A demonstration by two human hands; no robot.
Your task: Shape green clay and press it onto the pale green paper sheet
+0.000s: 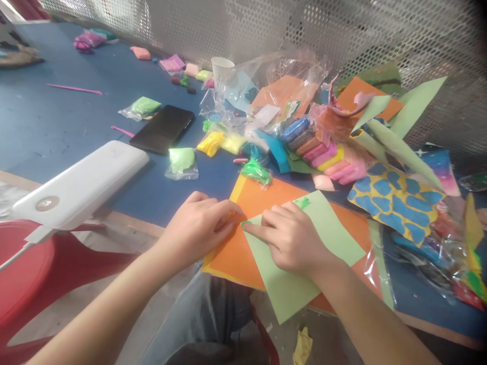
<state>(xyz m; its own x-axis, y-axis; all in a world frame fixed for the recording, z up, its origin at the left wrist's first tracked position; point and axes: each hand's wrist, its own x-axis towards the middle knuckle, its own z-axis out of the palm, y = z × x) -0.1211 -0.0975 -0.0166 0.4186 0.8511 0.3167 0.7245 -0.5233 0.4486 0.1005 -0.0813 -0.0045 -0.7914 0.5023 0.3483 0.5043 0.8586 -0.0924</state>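
Observation:
My left hand [198,228] rests with its fingertips on an orange paper sheet [243,228], close to a corner of a light green paper sheet [289,274]. That green sheet lies across the orange one, and my right hand [291,238] presses down on it, index finger stretched left toward the corner. Small smears of bright green modelling clay [302,203] sit on the green paper near my right fingers. A yellow sheet edge [236,188] shows under the orange paper. Whatever lies beneath my palms is hidden.
A blue table [72,121] holds a black phone [162,129], bagged clay packets [181,163], a row of coloured clay sticks [315,149], and a blue-and-yellow patterned paper [395,203]. A white plastic object [79,185] juts in at left; perforated metal [399,35] stands behind.

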